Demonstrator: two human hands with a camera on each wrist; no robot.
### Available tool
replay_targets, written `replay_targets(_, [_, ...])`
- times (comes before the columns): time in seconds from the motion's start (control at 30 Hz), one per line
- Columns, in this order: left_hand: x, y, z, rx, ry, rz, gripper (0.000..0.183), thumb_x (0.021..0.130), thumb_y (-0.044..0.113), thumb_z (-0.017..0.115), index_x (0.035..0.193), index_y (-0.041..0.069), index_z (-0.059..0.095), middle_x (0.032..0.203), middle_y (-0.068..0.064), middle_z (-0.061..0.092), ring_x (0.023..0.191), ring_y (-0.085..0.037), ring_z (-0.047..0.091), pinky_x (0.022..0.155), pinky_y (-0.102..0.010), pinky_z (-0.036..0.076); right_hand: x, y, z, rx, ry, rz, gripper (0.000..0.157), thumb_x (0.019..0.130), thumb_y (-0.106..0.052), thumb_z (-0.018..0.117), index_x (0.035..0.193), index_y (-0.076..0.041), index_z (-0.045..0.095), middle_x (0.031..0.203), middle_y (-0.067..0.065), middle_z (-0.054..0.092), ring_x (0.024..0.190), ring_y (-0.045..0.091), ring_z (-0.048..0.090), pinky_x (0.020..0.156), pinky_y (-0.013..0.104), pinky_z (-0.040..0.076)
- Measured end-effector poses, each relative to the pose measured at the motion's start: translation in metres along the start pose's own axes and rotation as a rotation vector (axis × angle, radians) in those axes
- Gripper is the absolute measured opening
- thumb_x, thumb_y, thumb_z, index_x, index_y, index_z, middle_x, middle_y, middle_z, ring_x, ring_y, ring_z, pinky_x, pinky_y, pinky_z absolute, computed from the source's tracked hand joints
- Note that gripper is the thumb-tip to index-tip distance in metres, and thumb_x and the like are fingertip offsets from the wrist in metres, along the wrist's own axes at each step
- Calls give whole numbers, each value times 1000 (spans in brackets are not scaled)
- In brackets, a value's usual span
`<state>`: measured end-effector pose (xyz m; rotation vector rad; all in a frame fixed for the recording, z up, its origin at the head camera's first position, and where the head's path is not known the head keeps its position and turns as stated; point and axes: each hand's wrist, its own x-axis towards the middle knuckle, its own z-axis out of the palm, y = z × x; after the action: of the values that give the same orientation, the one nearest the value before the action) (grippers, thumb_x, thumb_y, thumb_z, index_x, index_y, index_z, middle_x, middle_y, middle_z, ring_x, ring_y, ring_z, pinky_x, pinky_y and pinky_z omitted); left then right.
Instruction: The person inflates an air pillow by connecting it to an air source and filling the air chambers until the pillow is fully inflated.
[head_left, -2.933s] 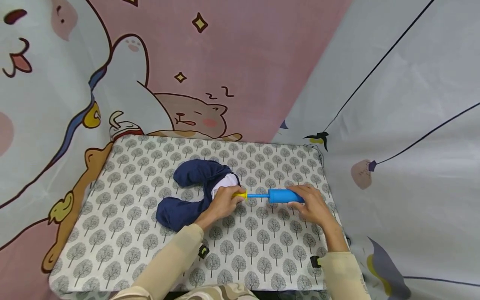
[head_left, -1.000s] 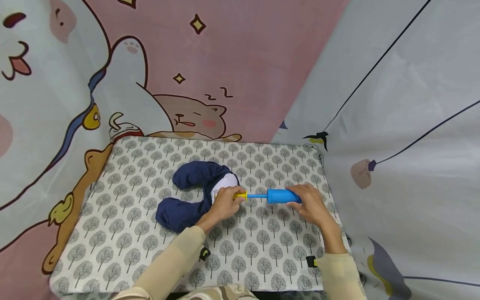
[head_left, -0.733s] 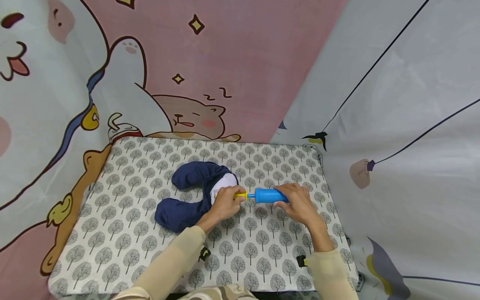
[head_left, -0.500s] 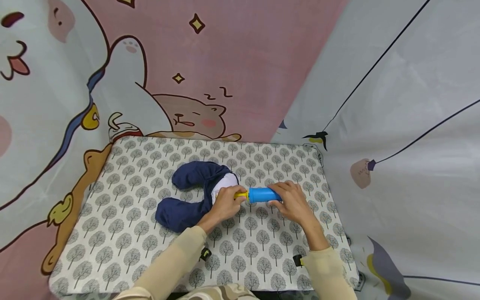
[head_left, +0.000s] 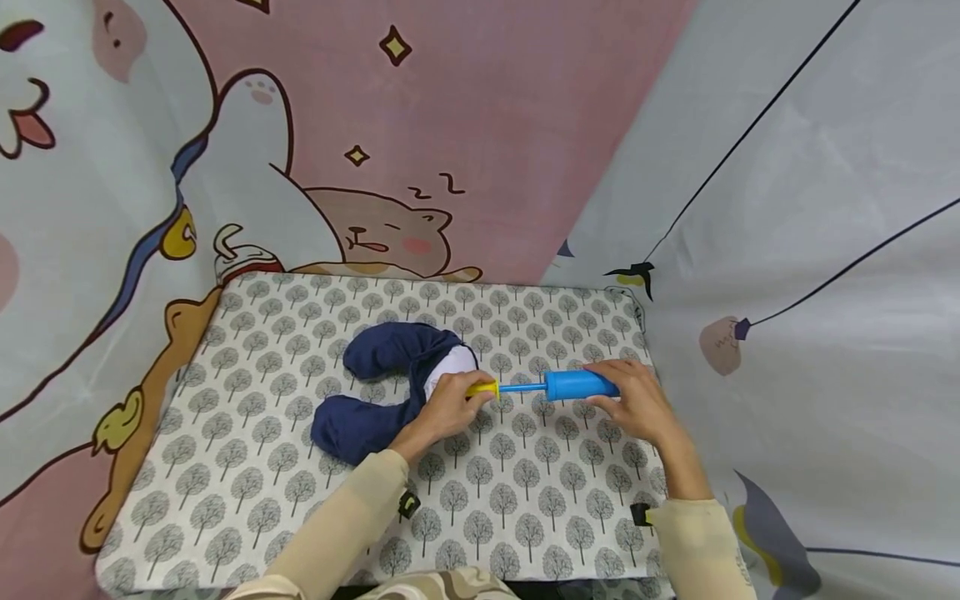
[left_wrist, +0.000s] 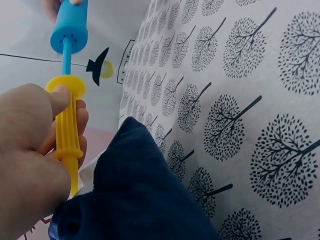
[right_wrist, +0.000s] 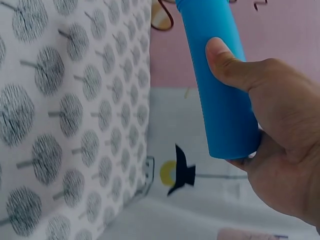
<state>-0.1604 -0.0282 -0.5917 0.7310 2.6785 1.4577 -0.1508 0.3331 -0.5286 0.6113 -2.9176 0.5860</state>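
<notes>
A hand pump with a blue barrel point(head_left: 577, 385) and a yellow ribbed handle point(left_wrist: 69, 117) is stretched out level between my hands. My left hand point(head_left: 450, 403) grips the yellow end beside the cushion. Around the barrel's right end curl the fingers and thumb of my right hand point(head_left: 634, 402). A blue rod point(head_left: 522, 387) shows between barrel and handle. The navy U-shaped neck pillow point(head_left: 367, 425) lies on the left, its white inner part point(head_left: 452, 363) showing at the opening. The yellow nozzle's tip points into that opening, hidden behind my left hand.
A table cloth point(head_left: 480, 533) printed with grey trees lies under everything. Cartoon-printed fabric walls point(head_left: 510, 150) rise behind and at the sides. Both wrists carry small black straps, one point(head_left: 408, 504) near the left sleeve.
My right hand slid the blue barrel left until it met the yellow part, then drew it back right, so the rod shows again. My left hand and the pillow stayed in place.
</notes>
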Motion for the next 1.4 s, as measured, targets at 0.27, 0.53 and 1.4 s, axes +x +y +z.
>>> replay_targets(0.27, [1,-11,1,-8,-1,-1,24,109,17,76,130,7,81,120,-11,86,102,-25,82,90,-40,67,-6,13,-13,45,-11,41,59,90,-10,95,145,-5,74,142,27,75,132,53,62,112,75,44])
replay_targets(0.53, [1,-21,3,-8,94,81,22,107,18,78,124,4,82,111,-14,86,92,-26,79,80,-37,65,6,-18,12,-2,7,14,60,91,-19,95,146,-7,74,139,23,78,125,47,66,103,70,47])
replay_targets(1.4, [-1,0,-5,18,-27,-8,25,105,17,81,129,9,82,122,-10,86,105,-25,82,94,-39,67,0,-4,10,-20,12,-16,62,89,-22,97,145,-8,75,136,22,78,125,46,67,105,72,51])
